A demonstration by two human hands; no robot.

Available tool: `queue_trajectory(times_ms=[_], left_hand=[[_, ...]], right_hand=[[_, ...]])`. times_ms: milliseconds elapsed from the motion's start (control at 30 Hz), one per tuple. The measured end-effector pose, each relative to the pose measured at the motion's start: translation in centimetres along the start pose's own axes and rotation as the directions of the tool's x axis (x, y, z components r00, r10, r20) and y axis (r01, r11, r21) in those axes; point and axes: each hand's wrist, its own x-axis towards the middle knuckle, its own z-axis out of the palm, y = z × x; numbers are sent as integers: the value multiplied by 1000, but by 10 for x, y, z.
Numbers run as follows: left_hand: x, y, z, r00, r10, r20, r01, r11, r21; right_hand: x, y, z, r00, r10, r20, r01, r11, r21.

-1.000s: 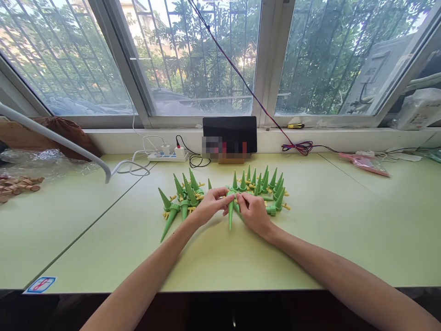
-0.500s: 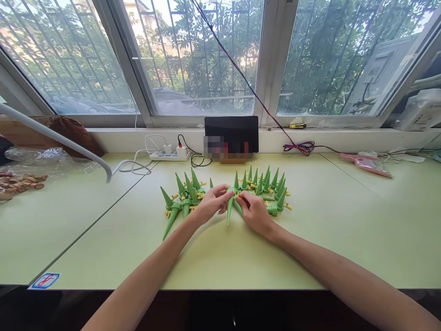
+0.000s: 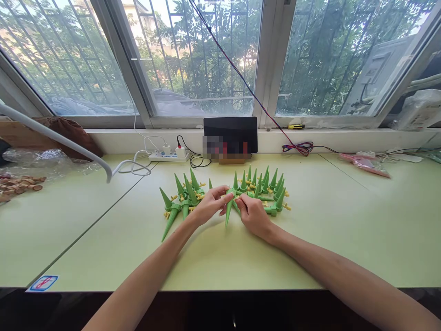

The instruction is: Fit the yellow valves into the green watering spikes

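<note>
My left hand (image 3: 215, 201) is closed on a green plant watering spike (image 3: 228, 215), its point aimed down toward the table's front edge. At the spike's upper end my right hand (image 3: 254, 212) pinches a small yellow valve, mostly hidden by the fingertips. Left of my hands is a group of green spikes (image 3: 171, 220) with yellow valves, some upright and some lying down. On the right a larger group of spikes (image 3: 265, 184) stands points up, with a few lying among them.
A dark-screened tablet (image 3: 230, 135) leans at the back by a power strip (image 3: 168, 155) with cables. Wooden pieces (image 3: 20, 185) and clear plastic lie at far left, under a white curved tube (image 3: 62, 138). A pink bag (image 3: 365, 164) lies at back right.
My right fingers have closed in nearer to the held spike, covering more of the yellow valve. The spike's tip has swung slightly left.
</note>
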Motion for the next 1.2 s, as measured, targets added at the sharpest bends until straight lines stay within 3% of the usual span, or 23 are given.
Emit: queue_trajectory(times_ms=[400, 600, 900, 1200], left_hand=[[0, -4, -4, 998, 32, 62, -32, 999, 1], [0, -3, -3, 998, 35, 46, -36, 999, 10], [4, -1, -2, 1000, 13, -10, -14, 994, -104], [4, -4, 1, 1000, 2, 21, 2, 989, -150]], right_hand=[[-2, 0, 4, 1000, -10, -9, 9, 994, -108], [-2, -2, 4, 1000, 11, -8, -12, 1000, -20], [3, -6, 0, 999, 28, -43, -25, 998, 60], [3, -4, -1, 1000, 13, -15, -11, 993, 117]])
